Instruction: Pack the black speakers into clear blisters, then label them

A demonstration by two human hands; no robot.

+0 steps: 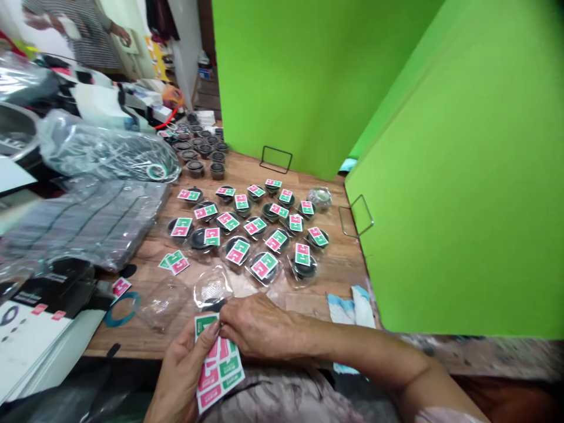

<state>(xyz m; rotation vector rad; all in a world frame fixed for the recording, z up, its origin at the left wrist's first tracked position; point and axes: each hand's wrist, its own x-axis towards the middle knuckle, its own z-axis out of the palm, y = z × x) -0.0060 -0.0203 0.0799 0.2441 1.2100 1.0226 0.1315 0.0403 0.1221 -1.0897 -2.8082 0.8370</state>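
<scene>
My left hand (183, 376) grips a sheet of green-and-pink stickers (220, 367) low in the view, holding it upright. My right hand (259, 326) pinches the sheet's top edge between thumb and fingertips. Just beyond my fingers stands a transparent plastic cup (212, 288) with a dark base, partly hidden by my right hand. Several small black round pots in transparent packaging (264, 267) stand in loose rows on the wooden table (321, 282), each topped with a matching sticker. A loose sticker strip (174, 262) lies nearer my hands.
Unlabelled black pots (198, 150) crowd the far end of the table. Bright green panels (453, 176) with wire stands (356, 215) rise on the right. Plastic bags (106, 153) and a white box (39, 335) fill the left. A striped-sleeved person (74, 35) stands at back left.
</scene>
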